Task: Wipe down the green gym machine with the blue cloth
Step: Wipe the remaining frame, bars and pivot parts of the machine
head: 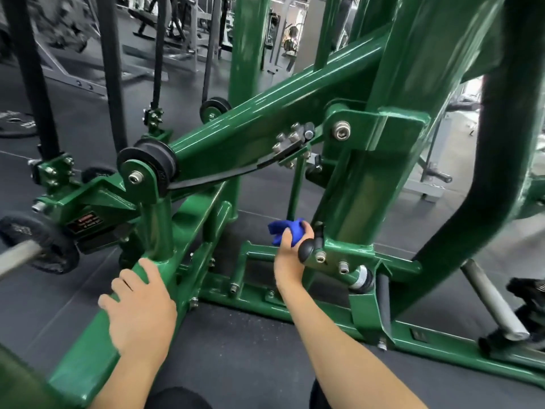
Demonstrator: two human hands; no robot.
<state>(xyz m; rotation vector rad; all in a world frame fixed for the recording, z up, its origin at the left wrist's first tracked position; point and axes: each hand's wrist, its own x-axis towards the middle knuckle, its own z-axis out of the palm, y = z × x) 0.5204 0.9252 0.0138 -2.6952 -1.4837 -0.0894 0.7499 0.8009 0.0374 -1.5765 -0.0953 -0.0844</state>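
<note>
The green gym machine (283,104) fills the view, with a sloping beam, an upright column and low base bars. My right hand (290,255) reaches low into the frame, shut on a bunched blue cloth (284,231), just left of a black knob (306,249) at the foot of the column. The cloth sits close to a thin green rod behind it; whether they touch is unclear. My left hand (138,308) lies flat, fingers spread, on a slanted green base bar (97,346) at the lower left.
A black roller (159,166) and belt sit on the sloping beam. A weight plate on a steel bar (41,246) sticks out at the left. A thick black curved pad (498,143) stands at the right. Dark rubber floor (241,349) lies below, with other machines behind.
</note>
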